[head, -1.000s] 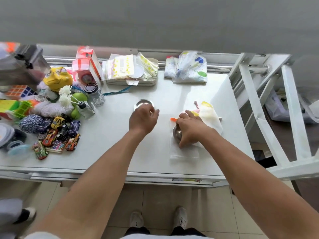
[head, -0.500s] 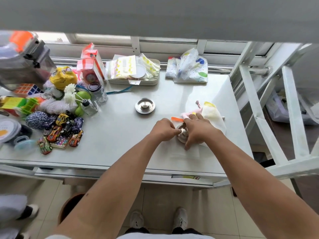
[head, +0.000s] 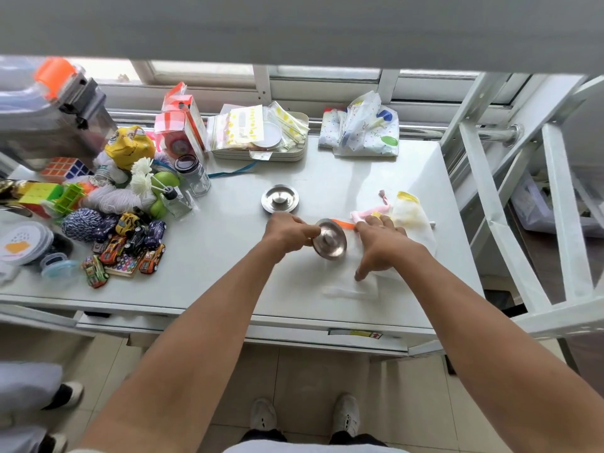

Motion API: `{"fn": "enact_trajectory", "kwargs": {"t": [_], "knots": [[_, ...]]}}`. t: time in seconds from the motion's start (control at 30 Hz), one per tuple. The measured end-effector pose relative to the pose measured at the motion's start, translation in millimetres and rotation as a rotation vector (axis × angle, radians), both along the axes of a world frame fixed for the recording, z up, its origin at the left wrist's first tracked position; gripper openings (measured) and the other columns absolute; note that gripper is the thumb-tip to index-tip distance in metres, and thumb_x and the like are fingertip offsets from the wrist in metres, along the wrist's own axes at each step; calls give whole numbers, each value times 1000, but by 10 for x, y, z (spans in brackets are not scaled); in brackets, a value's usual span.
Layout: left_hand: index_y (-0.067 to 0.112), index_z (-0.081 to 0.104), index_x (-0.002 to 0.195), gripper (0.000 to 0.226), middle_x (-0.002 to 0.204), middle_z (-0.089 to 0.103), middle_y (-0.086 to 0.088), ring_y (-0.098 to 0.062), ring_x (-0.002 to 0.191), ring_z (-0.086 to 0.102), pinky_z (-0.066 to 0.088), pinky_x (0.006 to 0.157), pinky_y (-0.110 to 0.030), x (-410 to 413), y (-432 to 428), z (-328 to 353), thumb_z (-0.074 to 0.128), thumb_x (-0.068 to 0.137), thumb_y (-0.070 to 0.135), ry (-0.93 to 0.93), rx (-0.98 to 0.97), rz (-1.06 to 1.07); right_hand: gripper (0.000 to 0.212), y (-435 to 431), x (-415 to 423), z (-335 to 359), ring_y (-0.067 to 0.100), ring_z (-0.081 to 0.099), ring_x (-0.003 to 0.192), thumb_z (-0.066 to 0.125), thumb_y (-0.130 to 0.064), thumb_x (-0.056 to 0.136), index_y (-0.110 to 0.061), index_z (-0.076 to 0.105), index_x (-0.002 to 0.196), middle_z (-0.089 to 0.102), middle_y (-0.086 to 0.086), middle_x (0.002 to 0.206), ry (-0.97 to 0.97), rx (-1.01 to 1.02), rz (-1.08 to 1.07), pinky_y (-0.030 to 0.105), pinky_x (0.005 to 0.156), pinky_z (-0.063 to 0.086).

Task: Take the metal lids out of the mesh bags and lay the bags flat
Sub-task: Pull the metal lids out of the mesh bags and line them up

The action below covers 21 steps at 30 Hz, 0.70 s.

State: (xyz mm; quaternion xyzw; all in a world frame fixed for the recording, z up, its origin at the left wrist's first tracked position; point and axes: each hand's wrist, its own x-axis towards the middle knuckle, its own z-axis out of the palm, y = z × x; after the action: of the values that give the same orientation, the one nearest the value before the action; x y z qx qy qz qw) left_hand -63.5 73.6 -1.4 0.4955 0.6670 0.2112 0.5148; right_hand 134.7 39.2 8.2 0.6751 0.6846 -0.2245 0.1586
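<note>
My left hand (head: 287, 232) pinches the left edge of a round metal lid (head: 330, 239), which is tilted and lifted just above the white table (head: 228, 263). My right hand (head: 380, 245) presses spread fingers down on a white mesh bag (head: 346, 282) with an orange drawstring (head: 344, 224), right of the lid. A second metal lid (head: 280, 198) lies flat on the table behind my left hand. Another mesh bag (head: 413, 220) with yellow and pink trim lies behind my right hand, partly hidden.
Toy cars (head: 130, 246), yarn balls (head: 81, 223), puzzle cubes (head: 65, 166), jars (head: 192, 174) and boxes crowd the table's left part. A tray of zip bags (head: 261, 132) and a spotted pouch (head: 362, 132) sit at the back. A white metal frame (head: 490, 207) stands at the right.
My left hand left the first lid on the table, came over to the bag and has drawn the second lid out to the left. My right hand now flattens the bag.
</note>
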Motion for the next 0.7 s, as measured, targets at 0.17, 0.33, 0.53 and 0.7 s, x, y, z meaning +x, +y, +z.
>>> {"fn": "enact_trajectory", "kwargs": {"t": [0.17,0.33,0.53,0.7], "knots": [[10,62,66,18,65,64,-9,-10,45,66,48,52,-20,-579,90,-33,76,77,6,-136,-40,271,130,30,-13,-27,33,-2,150,88,-45,57,-21,6,155,9,6,164,-18,-4,-9,48,116,15],[12,75,75,12,79,75,-11,-20,68,71,62,73,-32,-869,115,-214,83,66,13,207,19,273,133,71,-29,-56,33,-2,150,87,-46,56,-21,3,156,7,5,164,-32,-10,-20,50,117,15],[15,79,90,18,92,77,-7,-20,89,71,53,79,-25,-740,47,-235,79,75,24,335,111,223,132,107,-15,-100,32,0,150,87,-48,54,-22,8,155,10,3,163,-27,-8,-35,50,116,16],[11,71,110,34,111,68,-12,-31,106,64,50,88,-34,-637,-5,-213,67,83,31,508,285,188,107,115,29,-109,29,14,146,84,-39,59,-23,27,149,25,1,156,34,3,-52,46,111,25]]}}
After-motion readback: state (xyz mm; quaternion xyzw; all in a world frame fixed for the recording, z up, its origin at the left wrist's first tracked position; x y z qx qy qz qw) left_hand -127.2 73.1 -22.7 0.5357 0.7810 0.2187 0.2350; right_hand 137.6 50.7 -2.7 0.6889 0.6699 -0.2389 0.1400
